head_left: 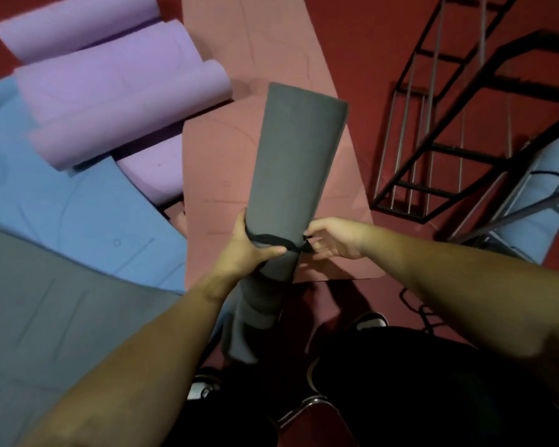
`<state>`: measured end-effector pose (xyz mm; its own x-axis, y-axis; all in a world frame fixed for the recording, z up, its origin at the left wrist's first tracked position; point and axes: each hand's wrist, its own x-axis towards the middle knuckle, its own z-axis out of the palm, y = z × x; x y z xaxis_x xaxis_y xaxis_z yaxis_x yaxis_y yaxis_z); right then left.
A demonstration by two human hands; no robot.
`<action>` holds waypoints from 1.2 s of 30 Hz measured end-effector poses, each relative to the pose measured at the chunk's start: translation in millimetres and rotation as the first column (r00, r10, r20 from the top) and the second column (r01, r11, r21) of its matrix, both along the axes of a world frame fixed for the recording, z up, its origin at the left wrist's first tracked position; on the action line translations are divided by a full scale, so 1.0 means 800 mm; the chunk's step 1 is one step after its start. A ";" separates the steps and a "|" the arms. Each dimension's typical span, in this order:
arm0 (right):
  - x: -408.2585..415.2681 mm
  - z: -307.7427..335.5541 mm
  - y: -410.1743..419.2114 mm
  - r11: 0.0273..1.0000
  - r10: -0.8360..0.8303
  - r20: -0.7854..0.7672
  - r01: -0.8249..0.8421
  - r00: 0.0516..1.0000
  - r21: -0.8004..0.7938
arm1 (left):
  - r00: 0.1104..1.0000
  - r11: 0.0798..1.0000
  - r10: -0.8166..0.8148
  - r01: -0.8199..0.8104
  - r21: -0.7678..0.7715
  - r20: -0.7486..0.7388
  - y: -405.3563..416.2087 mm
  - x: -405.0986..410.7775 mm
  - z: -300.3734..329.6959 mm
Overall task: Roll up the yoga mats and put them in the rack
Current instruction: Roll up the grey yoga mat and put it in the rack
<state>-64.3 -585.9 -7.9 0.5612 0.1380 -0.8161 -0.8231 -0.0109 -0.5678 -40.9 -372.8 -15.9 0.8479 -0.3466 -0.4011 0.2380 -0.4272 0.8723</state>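
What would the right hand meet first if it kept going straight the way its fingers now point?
The right hand points leftward at the rolled grey mat, pinching the black strap around it. It would probably meet the strap and mat at once, then the left hand.

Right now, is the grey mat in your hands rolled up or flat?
Rolled up: the grey mat forms a tube, with a black strap around it.

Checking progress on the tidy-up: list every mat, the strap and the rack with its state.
Grey mat: rolled, gripped by left hand.
Black strap: looped round it, pinched by right hand.
Purple mats: loosely rolled.
Pink mat: flat.
Blue mat: flat.
Rack: holds one blue roll.
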 end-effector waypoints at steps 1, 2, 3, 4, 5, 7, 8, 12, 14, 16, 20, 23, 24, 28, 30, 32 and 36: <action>-0.002 -0.008 -0.012 0.998 -0.051 0.004 0.051 0.999 0.022 | 1.000 1.000 -0.005 0.005 -0.005 0.020 -0.012 0.008 -0.005; -0.004 -0.015 -0.025 0.994 -0.098 0.007 0.098 0.995 0.048 | 1.000 1.000 -0.014 0.014 -0.017 0.017 -0.025 0.016 -0.013; -0.010 -0.024 -0.040 0.987 -0.143 0.012 0.142 0.990 0.075 | 1.000 0.999 -0.028 0.028 -0.029 0.010 -0.039 0.022 -0.017; -0.016 -0.028 -0.048 0.977 -0.190 0.013 0.188 0.982 0.096 | 0.999 0.998 -0.043 0.043 -0.042 0.009 -0.046 0.025 -0.019; -0.024 -0.033 -0.056 0.971 -0.222 0.020 0.219 0.975 0.098 | 0.998 0.996 -0.064 0.064 -0.058 0.010 -0.054 0.028 -0.021; -0.046 -0.047 -0.076 0.959 -0.274 0.004 0.273 0.962 0.082 | 0.990 0.987 -0.139 0.138 -0.088 -0.005 -0.074 0.027 -0.033; -0.062 -0.055 -0.085 0.949 -0.303 -0.011 0.302 0.953 0.087 | 0.983 0.980 -0.184 0.182 -0.077 -0.017 -0.086 0.020 -0.041; -0.123 -0.088 -0.096 0.908 -0.403 -0.078 0.409 0.912 0.091 | 0.955 0.957 -0.288 0.290 0.015 -0.067 -0.116 -0.014 -0.070; -0.153 -0.111 -0.096 0.901 -0.418 -0.122 0.428 0.900 0.072 | 0.929 0.932 -0.340 0.355 0.081 -0.148 -0.129 -0.034 -0.084; -0.178 -0.129 -0.096 0.867 -0.459 -0.202 0.486 0.865 0.109 | 0.897 0.898 -0.379 0.416 0.142 -0.225 -0.139 -0.047 -0.094; -0.219 -0.163 -0.105 0.777 -0.541 -0.236 0.587 0.807 0.227 | 0.861 0.876 -0.383 0.453 0.164 -0.334 -0.170 -0.070 -0.112; -0.231 -0.183 -0.116 0.728 -0.588 -0.268 0.644 0.763 0.236 | 0.843 0.854 -0.397 0.484 0.189 -0.364 -0.194 -0.075 -0.129; -0.233 -0.186 -0.121 0.719 -0.602 -0.274 0.659 0.750 0.221 | 0.834 0.839 -0.406 0.502 0.209 -0.373 -0.201 -0.074 -0.135; -0.232 -0.205 -0.141 0.645 -0.658 -0.321 0.730 0.681 0.226 | 0.817 0.820 -0.400 0.522 0.236 -0.416 -0.234 -0.068 -0.152; -0.226 -0.215 -0.155 0.644 -0.675 -0.316 0.742 0.666 0.187 | 0.821 0.826 -0.393 0.513 0.232 -0.415 -0.252 -0.063 -0.163; -0.218 -0.225 -0.168 0.647 -0.685 -0.291 0.741 0.668 0.178 | 0.823 0.821 -0.387 0.513 0.250 -0.416 -0.266 -0.056 -0.171; -0.204 -0.234 -0.188 0.655 -0.689 -0.244 0.730 0.682 0.192 | 0.840 0.833 -0.338 0.477 0.281 -0.425 -0.288 -0.045 -0.183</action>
